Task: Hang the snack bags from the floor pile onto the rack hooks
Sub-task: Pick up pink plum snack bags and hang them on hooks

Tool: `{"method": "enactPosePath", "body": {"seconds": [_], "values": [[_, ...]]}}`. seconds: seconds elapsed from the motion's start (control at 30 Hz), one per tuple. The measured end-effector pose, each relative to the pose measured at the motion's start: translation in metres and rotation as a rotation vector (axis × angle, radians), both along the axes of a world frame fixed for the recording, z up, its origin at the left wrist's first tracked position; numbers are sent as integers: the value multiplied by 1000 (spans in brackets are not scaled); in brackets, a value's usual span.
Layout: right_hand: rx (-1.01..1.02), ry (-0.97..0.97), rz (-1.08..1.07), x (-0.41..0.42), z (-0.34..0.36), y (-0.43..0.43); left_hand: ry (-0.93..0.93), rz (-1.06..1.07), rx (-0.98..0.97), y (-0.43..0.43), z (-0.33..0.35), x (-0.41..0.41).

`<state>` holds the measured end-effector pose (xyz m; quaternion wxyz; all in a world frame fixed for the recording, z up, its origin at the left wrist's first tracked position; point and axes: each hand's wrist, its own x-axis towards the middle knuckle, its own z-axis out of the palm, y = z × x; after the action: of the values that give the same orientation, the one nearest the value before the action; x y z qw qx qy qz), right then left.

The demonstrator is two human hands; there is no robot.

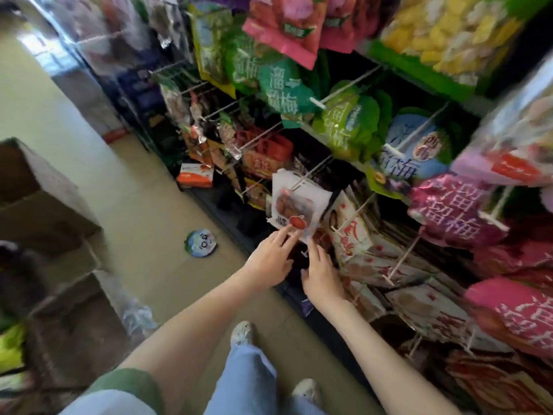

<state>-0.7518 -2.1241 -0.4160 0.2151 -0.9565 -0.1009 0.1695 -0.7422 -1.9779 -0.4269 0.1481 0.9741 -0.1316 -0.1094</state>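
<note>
Rack hook (317, 167) bears white bag (296, 202); left hand (269, 260) touches.

2 hands (270, 259) (321, 275), 2 shoes (242, 333) (306, 390), 1 flr disc (201, 243)

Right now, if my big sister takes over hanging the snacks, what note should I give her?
Left hand: open, straight fingertips touching the bottom edge of the white snack bag.
Right hand: open, one finger up against the bag's lower corner. Neither hand has a grip on anything.
Done: that bag looks threaded onto a wire rack hook, low on the rack, left of the red-and-white bags.
Left: let go, then fetch more bags. The floor pile is not clear in this view; only cardboard boxes and blurred things show on the left.
</note>
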Motion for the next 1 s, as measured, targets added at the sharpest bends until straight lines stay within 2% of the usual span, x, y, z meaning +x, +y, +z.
{"method": "enactPosePath", "body": {"seconds": [0.17,0.3,0.4,0.53,0.63,0.73,1.0], "values": [[28,206,155,20,-41,99,213,301,-50,117,-50,-26],[-8,303,221,50,-79,191,285,451,-122,212,-98,-27],[-70,363,237,77,-117,266,424,551,-179,294,-143,-20],[-143,409,273,109,-183,368,414,680,-125,390,-195,1],[-178,355,359,131,-261,436,430,827,-99,440,-266,25],[-239,283,471,151,-366,488,459,929,-125,463,-365,47],[-523,236,575,190,-658,531,557,921,-153,462,-619,36]]}}
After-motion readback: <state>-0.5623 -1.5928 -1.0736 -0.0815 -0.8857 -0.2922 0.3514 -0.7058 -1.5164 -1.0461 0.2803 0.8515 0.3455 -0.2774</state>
